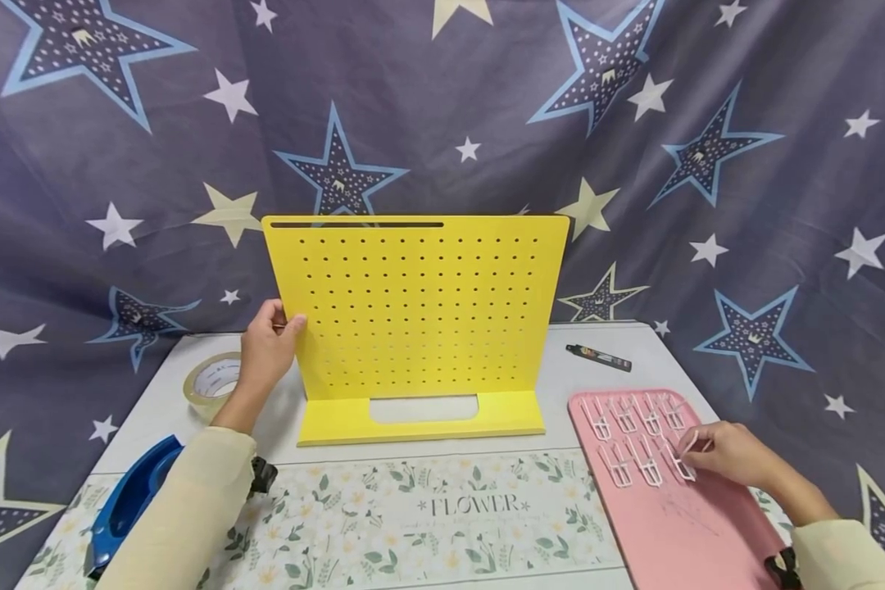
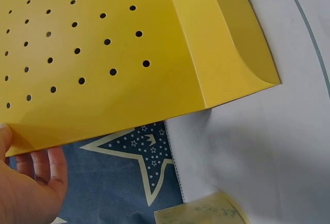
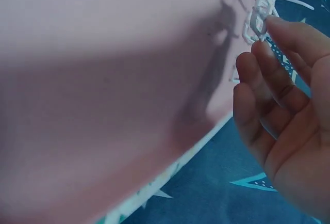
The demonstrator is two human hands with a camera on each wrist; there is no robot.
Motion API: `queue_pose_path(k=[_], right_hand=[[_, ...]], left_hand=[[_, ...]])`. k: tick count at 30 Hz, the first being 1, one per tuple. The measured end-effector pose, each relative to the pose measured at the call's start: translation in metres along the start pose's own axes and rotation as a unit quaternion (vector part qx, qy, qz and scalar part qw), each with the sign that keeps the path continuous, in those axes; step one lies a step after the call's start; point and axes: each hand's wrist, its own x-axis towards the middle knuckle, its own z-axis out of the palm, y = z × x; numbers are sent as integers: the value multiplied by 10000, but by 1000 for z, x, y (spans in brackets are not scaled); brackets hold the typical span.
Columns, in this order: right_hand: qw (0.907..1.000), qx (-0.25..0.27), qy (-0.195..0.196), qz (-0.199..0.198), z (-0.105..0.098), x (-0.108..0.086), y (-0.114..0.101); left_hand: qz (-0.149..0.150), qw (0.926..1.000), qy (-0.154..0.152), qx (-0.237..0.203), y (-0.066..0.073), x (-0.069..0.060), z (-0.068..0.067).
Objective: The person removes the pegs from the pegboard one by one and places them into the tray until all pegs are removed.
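Note:
A yellow pegboard with rows of holes stands upright on the table, its base toward me. My left hand grips its left edge, thumb on the front face and fingers behind, as the left wrist view also shows of this hand. At the right, my right hand is over a pink tray that carries several white wire hooks in two rows. In the right wrist view, the thumb and fingertips of this hand pinch one white wire hook.
A roll of clear tape lies left of the board, behind a blue tape dispenser. A black marker-like pen lies behind the tray. A flower-print mat covers the front of the table. A star-patterned curtain hangs behind.

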Motion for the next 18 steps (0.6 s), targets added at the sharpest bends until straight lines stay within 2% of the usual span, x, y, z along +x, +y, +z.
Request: queue_pose_path(k=[9, 18], right_hand=[[9995, -53, -227, 210, 10, 3, -1], [9996, 26, -240, 167, 11, 2, -2]], left_hand=[[-58, 10000, -52, 32, 1, 0, -1], [24, 10000, -10, 62, 0, 0, -1]])
